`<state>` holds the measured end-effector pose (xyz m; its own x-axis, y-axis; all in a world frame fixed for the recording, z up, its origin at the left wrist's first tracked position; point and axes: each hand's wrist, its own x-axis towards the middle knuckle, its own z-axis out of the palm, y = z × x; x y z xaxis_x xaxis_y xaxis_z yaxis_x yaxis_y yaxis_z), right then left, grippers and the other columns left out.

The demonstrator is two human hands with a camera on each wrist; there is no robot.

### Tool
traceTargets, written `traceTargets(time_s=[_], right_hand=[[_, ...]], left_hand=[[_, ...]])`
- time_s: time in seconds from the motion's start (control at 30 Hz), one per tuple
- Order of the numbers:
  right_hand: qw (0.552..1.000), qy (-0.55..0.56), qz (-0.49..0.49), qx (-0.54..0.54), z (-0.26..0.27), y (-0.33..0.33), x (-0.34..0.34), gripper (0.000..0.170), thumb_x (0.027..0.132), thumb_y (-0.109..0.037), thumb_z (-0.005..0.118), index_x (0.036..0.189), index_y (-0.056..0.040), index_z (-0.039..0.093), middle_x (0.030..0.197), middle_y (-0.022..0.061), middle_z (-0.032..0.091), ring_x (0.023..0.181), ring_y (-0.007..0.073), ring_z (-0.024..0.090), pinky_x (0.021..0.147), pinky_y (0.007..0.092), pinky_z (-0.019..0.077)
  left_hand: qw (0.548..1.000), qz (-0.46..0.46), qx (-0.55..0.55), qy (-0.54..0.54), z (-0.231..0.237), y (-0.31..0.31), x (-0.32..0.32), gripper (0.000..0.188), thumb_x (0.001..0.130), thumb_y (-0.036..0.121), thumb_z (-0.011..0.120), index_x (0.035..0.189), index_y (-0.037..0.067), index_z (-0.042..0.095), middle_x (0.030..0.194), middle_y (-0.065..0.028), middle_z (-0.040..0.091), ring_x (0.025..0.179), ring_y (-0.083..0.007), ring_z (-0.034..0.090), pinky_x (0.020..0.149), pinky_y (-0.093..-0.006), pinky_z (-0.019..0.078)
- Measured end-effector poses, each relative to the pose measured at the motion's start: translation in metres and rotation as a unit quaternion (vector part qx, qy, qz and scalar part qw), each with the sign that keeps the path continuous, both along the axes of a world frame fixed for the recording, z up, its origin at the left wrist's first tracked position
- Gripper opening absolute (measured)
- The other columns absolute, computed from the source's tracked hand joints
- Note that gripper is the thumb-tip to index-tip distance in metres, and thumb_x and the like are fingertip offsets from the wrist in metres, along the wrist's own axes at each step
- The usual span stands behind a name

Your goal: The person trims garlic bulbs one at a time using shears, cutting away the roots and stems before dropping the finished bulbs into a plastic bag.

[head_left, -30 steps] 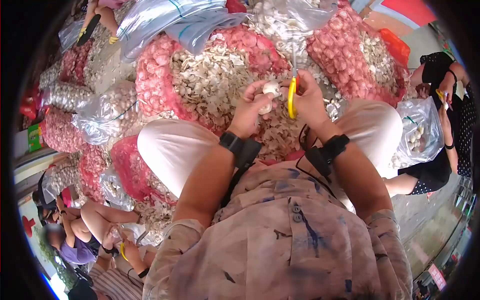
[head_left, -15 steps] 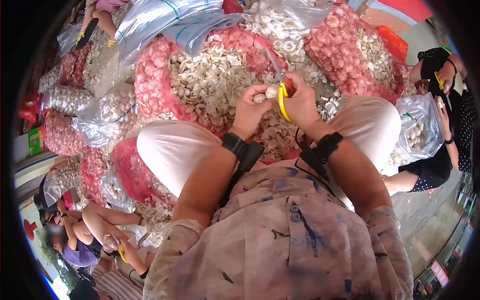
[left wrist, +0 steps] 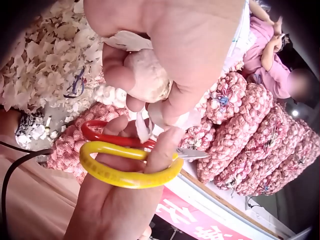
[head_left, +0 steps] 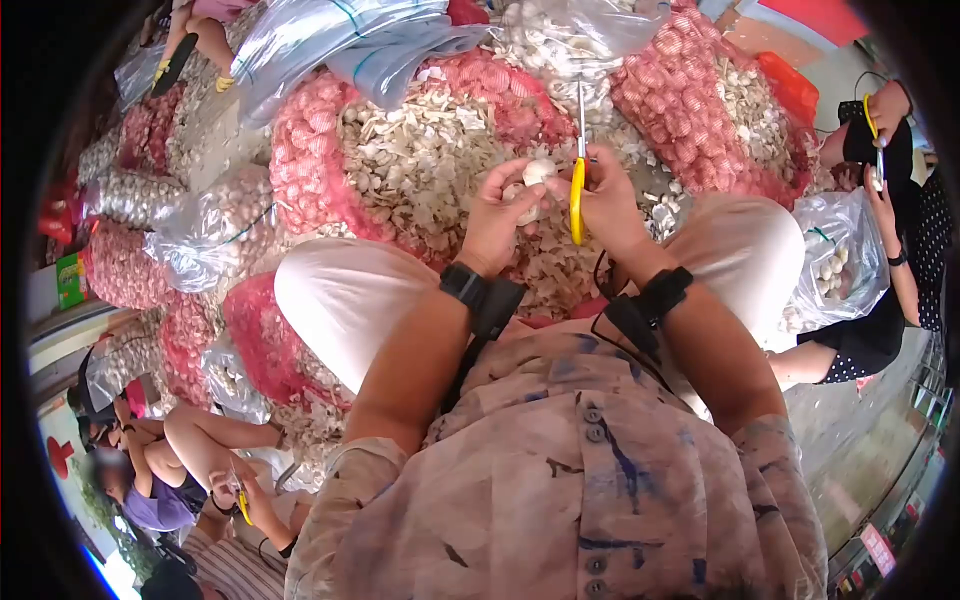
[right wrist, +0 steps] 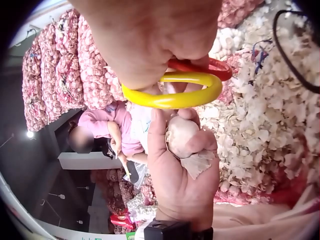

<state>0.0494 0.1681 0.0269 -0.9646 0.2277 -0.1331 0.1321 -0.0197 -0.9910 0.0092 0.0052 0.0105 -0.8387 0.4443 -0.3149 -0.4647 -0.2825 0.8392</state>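
My left hand [head_left: 496, 222] holds whitish garlic in its curled fingers, with one garlic bulb [head_left: 538, 172] up at the thumb and fingertips. In the left wrist view a second garlic bulb [left wrist: 148, 75] sits deeper in the fingers, and a strip of papery skin [left wrist: 143, 127] hangs below it. My right hand [head_left: 612, 205] grips scissors [head_left: 577, 200] with yellow and red handles, their blades pointing away from me. The right thumb [left wrist: 165, 150] is right at the garlic and its loose skin. In the right wrist view a flap of skin [right wrist: 197, 165] lies across the left palm.
A red mesh sack [head_left: 310, 150] with a heap of garlic skins [head_left: 420, 150] lies before my knees. Another garlic sack [head_left: 670, 110] stands to the right, clear plastic sheets [head_left: 340, 50] lie ahead. People with scissors sit on both sides; a plastic bag [head_left: 840, 260] is at right.
The scissors swung leftward with the right hand close to the garlic, then back upright as the hands moved slightly apart. The garlic at the left fingertips now shows more fully.
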Motion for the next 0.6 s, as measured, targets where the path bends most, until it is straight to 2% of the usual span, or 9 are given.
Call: traceTargets(time_s=[0.07,0.13,0.17,0.23,0.37,0.43,0.53,0.6], right_hand=[[1.0,-0.002,-0.012,0.013,-0.004,0.0,-0.001,0.039,0.086,-0.009,0.074,0.118,-0.0062,0.05,0.092,0.0055,0.062,0.081,0.0113,0.061,0.066,0.0255,0.0514],[1.0,0.007,-0.028,0.005,-0.004,0.0,-0.002,0.041,0.081,-0.005,0.076,0.115,-0.0022,0.053,0.086,0.0024,0.062,0.073,0.0081,0.056,0.063,0.0253,0.0479],[1.0,0.007,-0.027,0.004,-0.007,0.001,-0.002,0.041,0.081,-0.005,0.076,0.115,-0.0022,0.053,0.086,0.0024,0.062,0.073,0.0081,0.056,0.063,0.0253,0.0479],[0.999,-0.031,-0.041,0.016,-0.013,0.005,-0.004,0.039,0.082,-0.003,0.073,0.116,-0.0023,0.053,0.086,0.0022,0.062,0.073,0.0082,0.056,0.064,0.0256,0.0478],[0.997,0.003,-0.074,0.017,-0.01,0.007,-0.004,0.04,0.083,-0.003,0.073,0.118,-0.0019,0.053,0.087,0.002,0.063,0.075,0.0087,0.057,0.066,0.0253,0.0486],[0.995,0.075,-0.065,0.033,-0.007,0.001,-0.003,0.039,0.082,-0.004,0.073,0.117,-0.0033,0.055,0.086,0.0036,0.065,0.077,0.0103,0.06,0.068,0.0268,0.0506],[0.997,0.028,-0.038,0.068,-0.003,-0.001,0.0,0.038,0.082,-0.006,0.074,0.116,-0.0055,0.057,0.085,0.0067,0.067,0.078,0.012,0.062,0.07,0.0293,0.0521],[0.994,0.052,-0.041,0.084,-0.003,-0.002,0.0,0.038,0.081,-0.006,0.074,0.115,-0.0063,0.057,0.084,0.0086,0.067,0.076,0.0132,0.062,0.07,0.0304,0.0522]], left_hand=[[1.0,-0.002,0.002,0.006,0.001,0.001,-0.001,0.039,0.092,0.009,0.064,0.13,0.009,0.055,0.105,-0.0034,0.067,0.08,-0.0103,0.065,0.049,-0.0215,0.0444],[1.0,-0.008,0.019,-0.011,-0.001,0.0,-0.002,0.037,0.093,0.012,0.063,0.13,0.009,0.055,0.107,-0.0041,0.067,0.08,-0.0103,0.065,0.049,-0.0214,0.0442],[1.0,-0.007,0.019,-0.011,-0.003,-0.001,-0.002,0.037,0.093,0.012,0.063,0.13,0.009,0.055,0.107,-0.0041,0.067,0.08,-0.0103,0.065,0.049,-0.0214,0.0442],[0.992,-0.023,0.103,-0.065,0.001,-0.003,-0.004,0.035,0.095,0.016,0.06,0.129,0.009,0.055,0.106,-0.0049,0.068,0.079,-0.0103,0.065,0.049,-0.021,0.0439],[0.992,-0.007,0.101,-0.081,0.005,-0.002,-0.003,0.027,0.096,0.016,0.059,0.122,0.007,0.062,0.098,-0.0043,0.069,0.074,-0.011,0.066,0.046,-0.0204,0.043],[0.997,-0.041,0.036,-0.055,0.001,-0.003,-0.004,0.031,0.097,0.021,0.058,0.126,0.008,0.059,0.102,-0.003,0.069,0.076,-0.0103,0.065,0.047,-0.0207,0.0426],[0.998,-0.037,-0.015,-0.042,-0.002,0.0,-0.001,0.031,0.096,0.019,0.061,0.125,0.008,0.06,0.1,0.0004,0.068,0.074,-0.008,0.065,0.047,-0.0199,0.0431],[0.997,-0.061,-0.055,-0.001,-0.002,-0.002,-0.002,0.032,0.095,0.018,0.063,0.126,0.009,0.061,0.097,0.0017,0.068,0.073,-0.0064,0.064,0.047,-0.0195,0.0436]])
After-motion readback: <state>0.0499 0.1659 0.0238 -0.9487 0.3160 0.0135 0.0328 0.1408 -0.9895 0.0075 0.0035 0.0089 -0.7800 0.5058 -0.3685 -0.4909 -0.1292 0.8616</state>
